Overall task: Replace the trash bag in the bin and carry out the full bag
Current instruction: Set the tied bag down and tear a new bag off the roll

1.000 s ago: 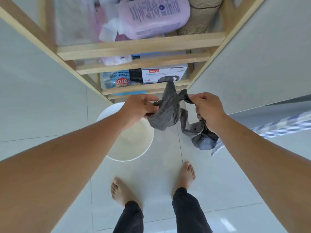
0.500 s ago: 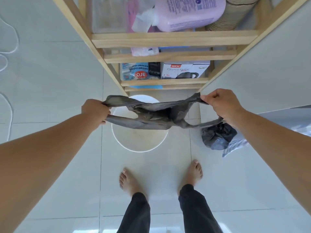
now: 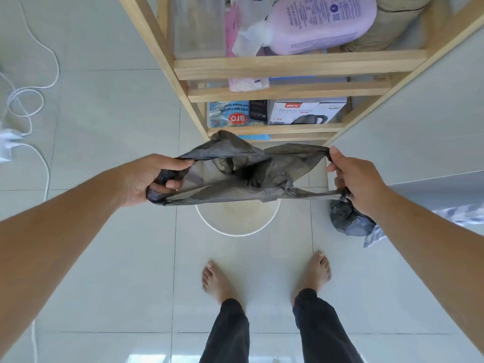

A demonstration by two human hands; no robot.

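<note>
A thin grey trash bag is stretched wide between both hands, its mouth pulled apart. My left hand grips the bag's left edge and my right hand grips its right edge. Directly below the bag stands the round white bin on the tiled floor, its far half hidden by the bag. A tied dark full bag lies on the floor to the right of the bin, partly hidden under my right wrist.
A wooden shelf rack holding bottles and boxes stands just beyond the bin. A white wall panel rises on the right. White cables lie on the floor at far left. My bare feet stand near the bin.
My hands have pulled apart, spreading the crumpled grey bag into a wide open mouth over the bin. The view has shifted so the bin sits more central.
</note>
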